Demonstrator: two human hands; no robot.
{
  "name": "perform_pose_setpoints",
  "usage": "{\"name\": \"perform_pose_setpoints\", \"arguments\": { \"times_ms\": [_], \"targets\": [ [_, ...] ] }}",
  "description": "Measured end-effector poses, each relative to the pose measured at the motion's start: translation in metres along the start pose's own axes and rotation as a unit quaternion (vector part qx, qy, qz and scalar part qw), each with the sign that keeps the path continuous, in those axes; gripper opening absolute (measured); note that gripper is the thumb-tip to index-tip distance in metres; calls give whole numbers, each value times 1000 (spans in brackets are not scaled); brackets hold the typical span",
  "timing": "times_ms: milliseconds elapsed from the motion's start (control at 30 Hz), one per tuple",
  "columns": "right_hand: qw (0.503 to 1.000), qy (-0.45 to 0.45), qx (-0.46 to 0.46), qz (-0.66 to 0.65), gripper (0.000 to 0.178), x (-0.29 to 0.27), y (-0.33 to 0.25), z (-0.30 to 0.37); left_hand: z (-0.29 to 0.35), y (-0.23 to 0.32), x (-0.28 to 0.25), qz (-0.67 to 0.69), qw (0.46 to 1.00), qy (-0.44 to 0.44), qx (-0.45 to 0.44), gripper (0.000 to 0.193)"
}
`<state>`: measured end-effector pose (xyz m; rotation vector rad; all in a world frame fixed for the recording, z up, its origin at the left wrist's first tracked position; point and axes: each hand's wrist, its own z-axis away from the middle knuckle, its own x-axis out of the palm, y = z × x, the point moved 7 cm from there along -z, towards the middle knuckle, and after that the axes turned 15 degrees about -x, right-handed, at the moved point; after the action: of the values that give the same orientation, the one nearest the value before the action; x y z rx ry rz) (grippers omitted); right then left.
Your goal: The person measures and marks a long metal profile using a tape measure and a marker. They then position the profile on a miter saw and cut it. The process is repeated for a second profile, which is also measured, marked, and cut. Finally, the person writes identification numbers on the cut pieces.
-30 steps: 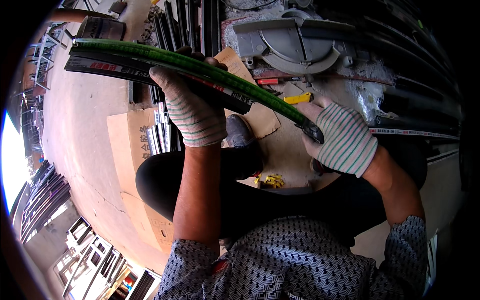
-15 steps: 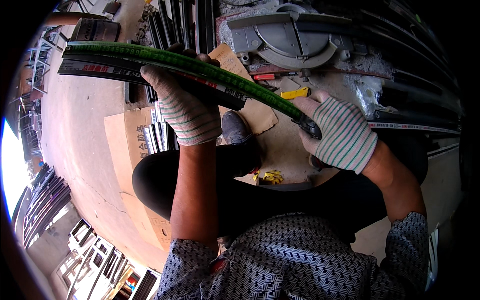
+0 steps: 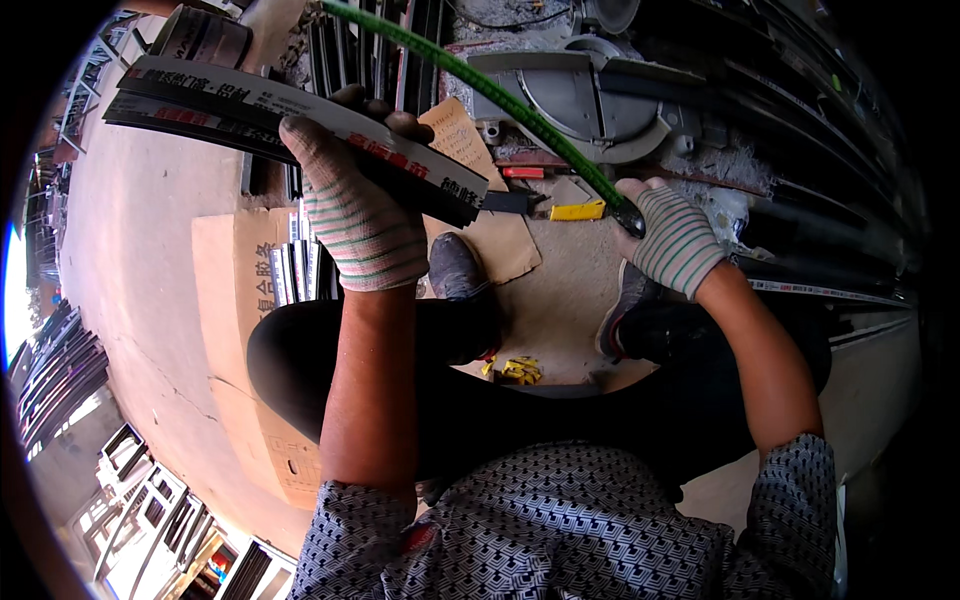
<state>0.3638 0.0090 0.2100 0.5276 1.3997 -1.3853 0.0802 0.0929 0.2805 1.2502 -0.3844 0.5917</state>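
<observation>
My left hand (image 3: 362, 225), in a striped knit glove, is closed round a pair of short dark metal profiles (image 3: 225, 95) with printed film on their faces, tilted down to the right. My right hand (image 3: 680, 240), gloved alike, grips the dark case end of a tape measure (image 3: 500, 95). Its green blade is drawn out and slants up to the left, past the far edge of the view. The blade stands apart from the profiles, beyond them. Part of the case is hidden by my fingers.
A grey saw base with a round turntable (image 3: 560, 100) stands ahead. Nearer are a yellow-handled tool (image 3: 578, 211), a red object (image 3: 522, 172) and yellow scraps (image 3: 518, 370). Flat cardboard (image 3: 240, 350) and a bucket (image 3: 205, 40) are at left; long profiles (image 3: 830, 210) lie at right.
The tape measure's blade has been lifted off the profiles and swung away to the far side. My right hand has moved slightly right. My left hand still holds the profiles, their printed face now uncovered.
</observation>
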Motion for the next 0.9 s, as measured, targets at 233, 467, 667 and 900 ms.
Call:
{"name": "perform_pose_setpoints", "arguments": {
  "times_ms": [233, 467, 667, 900],
  "targets": [
    [981, -170, -76, 56, 51, 94, 56, 24, 8, 29, -11, 14, 999, 10, 32, 74],
    [963, -251, -62, 72, 40, 147, 86, 18, 10, 43, -29, 7, 998, 48, 49, 77],
    [951, -287, -21, 113, 40, 170, 115, 11, 9, 45, -37, -5, 997, 50, 55, 74],
    [950, -286, -1, 124, 36, 194, 139, 5, 4, 41, -28, -24, 998, -1, 50, 71]
  ]
}}
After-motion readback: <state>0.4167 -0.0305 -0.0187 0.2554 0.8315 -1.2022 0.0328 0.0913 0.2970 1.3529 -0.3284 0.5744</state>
